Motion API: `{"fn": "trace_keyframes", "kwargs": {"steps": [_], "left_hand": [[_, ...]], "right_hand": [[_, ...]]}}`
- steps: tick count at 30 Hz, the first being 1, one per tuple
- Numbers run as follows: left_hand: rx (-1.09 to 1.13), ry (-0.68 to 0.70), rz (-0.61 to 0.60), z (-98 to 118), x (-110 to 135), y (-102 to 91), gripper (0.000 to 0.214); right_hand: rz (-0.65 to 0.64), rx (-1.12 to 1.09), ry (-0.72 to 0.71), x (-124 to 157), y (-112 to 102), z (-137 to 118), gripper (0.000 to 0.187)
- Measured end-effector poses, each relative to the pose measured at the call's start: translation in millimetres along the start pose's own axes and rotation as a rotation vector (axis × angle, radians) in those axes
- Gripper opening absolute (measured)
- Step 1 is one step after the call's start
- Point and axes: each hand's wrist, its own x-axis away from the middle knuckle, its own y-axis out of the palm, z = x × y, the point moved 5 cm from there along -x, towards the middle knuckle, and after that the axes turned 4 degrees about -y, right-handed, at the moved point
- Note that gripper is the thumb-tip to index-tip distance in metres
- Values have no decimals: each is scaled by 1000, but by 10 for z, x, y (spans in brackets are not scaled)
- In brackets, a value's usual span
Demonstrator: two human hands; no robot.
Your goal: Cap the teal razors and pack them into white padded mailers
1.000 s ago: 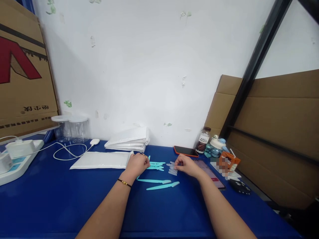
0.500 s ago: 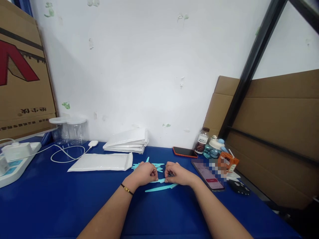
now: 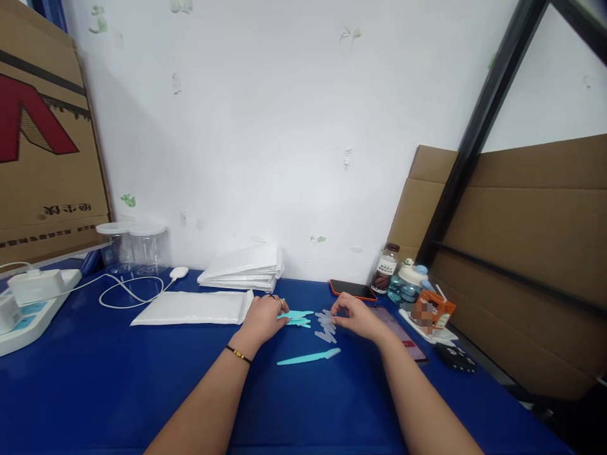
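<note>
My left hand (image 3: 262,320) rests on the blue table (image 3: 118,385), fingers curled on a small pile of teal plastic blade-shaped tools (image 3: 298,318) and gripping one at its left end. My right hand (image 3: 355,316) is a little to the right, its fingertips pinched at a heap of small clear caps (image 3: 325,326). One more teal tool (image 3: 308,357) lies alone on the table, nearer to me, between my two forearms and touched by neither hand.
A white padded envelope (image 3: 190,308) lies left of my left hand, a stack of them (image 3: 243,268) behind it. Two phones (image 3: 353,289) (image 3: 408,341), a bottle (image 3: 385,268), a carton and a black object (image 3: 456,356) crowd the right. Jars (image 3: 133,243), cable and power strip (image 3: 28,303) sit left.
Both hands came together at one of two near teal tools, then went back. That tool is now at the far pile under my left hand; my right hand returned to the caps.
</note>
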Motion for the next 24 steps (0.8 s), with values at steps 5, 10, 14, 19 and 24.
{"fn": "trace_keyframes", "kwargs": {"steps": [5, 10, 14, 19, 24], "left_hand": [[168, 173, -162, 240, 132, 61, 24], [206, 220, -364, 382, 241, 199, 27], [180, 164, -360, 351, 202, 230, 16], [88, 93, -202, 158, 105, 41, 13], [254, -59, -5, -99, 63, -217, 25]], "right_hand": [[-327, -12, -95, 84, 183, -254, 27], [-382, 129, -147, 61, 350, -432, 18], [-355, 95, -177, 30, 365, -489, 14], [-206, 63, -91, 5, 182, -240, 8], [1, 57, 54, -16, 37, 123, 14]]}}
